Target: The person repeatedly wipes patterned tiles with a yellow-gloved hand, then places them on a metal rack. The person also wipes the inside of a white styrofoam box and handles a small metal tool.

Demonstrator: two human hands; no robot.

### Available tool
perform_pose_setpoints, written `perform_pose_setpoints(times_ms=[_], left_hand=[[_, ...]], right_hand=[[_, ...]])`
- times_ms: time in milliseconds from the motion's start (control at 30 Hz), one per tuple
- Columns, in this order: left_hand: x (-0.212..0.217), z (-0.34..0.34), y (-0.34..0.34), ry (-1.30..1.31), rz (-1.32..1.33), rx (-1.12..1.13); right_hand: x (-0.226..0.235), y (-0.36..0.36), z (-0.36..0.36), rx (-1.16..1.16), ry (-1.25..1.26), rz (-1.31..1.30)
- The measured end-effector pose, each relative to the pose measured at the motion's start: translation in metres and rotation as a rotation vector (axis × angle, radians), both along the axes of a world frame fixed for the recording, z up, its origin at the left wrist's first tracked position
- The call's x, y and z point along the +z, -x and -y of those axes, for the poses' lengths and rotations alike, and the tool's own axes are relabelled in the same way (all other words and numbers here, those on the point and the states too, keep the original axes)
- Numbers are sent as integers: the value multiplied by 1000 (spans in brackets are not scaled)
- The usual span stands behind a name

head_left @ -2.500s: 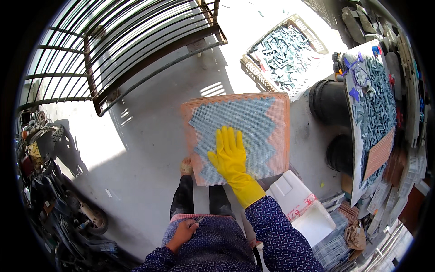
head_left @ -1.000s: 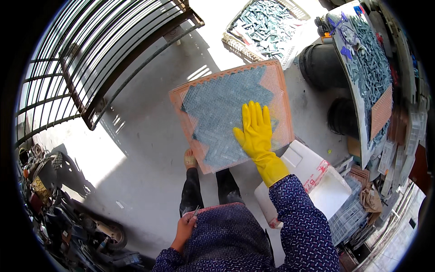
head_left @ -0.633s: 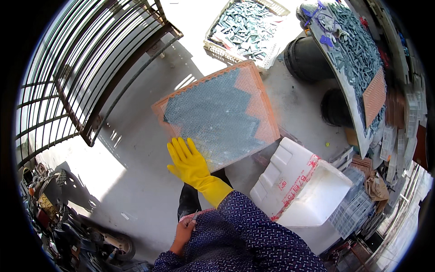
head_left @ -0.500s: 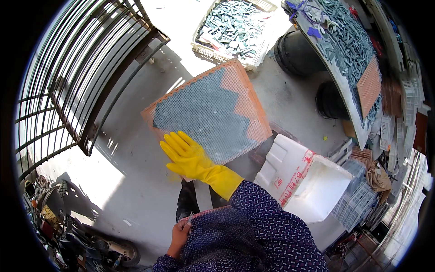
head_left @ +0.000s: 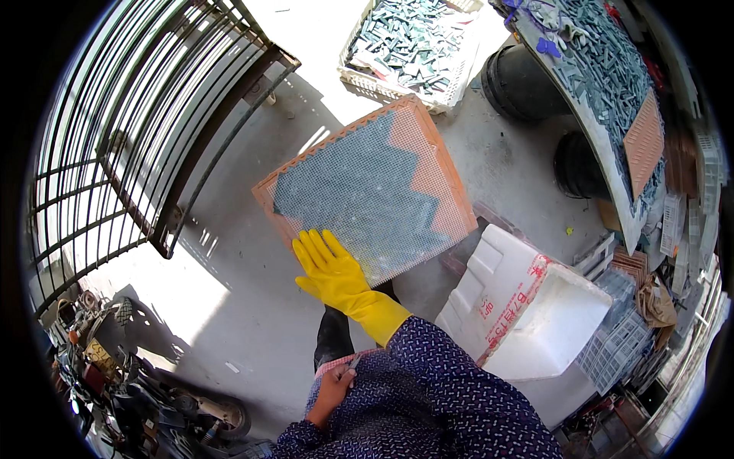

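A square orange mould tray [head_left: 456, 164] rests in front of me, filled with a bluish-grey tile pattern [head_left: 344, 191] that steps along its right edge. White mesh covers the pattern and the bare orange area. My right hand [head_left: 332, 271], in a yellow rubber glove, lies flat with fingers spread on the mesh at the tray's near-left corner. Bare and closed, my left hand [head_left: 332, 392] is in my lap, pinching a small grey tile strip [head_left: 354, 362] between thumb and finger.
A cream crate [head_left: 367, 83] of loose tile pieces stands beyond the tray. At right are a tile-covered table [head_left: 589, 130], black buckets [head_left: 516, 84] and a white foam box [head_left: 550, 329]. A metal rack [head_left: 191, 153] stands left, with a motorbike [head_left: 206, 413] at lower left.
The whole view has shifted, so the surroundings sit further right. My right glove stays over the tray's near-left corner. My left hand keeps its pinch and has turned slightly.
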State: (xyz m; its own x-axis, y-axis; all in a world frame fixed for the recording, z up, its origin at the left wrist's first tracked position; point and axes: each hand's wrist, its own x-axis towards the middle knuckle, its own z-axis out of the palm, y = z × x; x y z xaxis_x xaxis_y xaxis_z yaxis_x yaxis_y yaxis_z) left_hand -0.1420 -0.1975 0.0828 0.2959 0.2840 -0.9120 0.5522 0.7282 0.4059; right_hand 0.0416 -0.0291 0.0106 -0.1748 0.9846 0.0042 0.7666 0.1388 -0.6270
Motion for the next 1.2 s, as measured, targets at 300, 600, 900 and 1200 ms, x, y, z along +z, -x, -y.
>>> perform_pose_setpoints(times_ms=[300,600,900,1200], left_hand=[[-3,8,16,28,-123,54],[-10,16,24,75,-14,82],[2,-1,54,63,-18,93],[-9,-6,88,44,-48,52]], right_hand=[[2,-150,-90,174,-146,194],[14,-93,13,-178,107,438],[2,47,10,-204,64,197],[-8,-24,-86,-258,-231,276]])
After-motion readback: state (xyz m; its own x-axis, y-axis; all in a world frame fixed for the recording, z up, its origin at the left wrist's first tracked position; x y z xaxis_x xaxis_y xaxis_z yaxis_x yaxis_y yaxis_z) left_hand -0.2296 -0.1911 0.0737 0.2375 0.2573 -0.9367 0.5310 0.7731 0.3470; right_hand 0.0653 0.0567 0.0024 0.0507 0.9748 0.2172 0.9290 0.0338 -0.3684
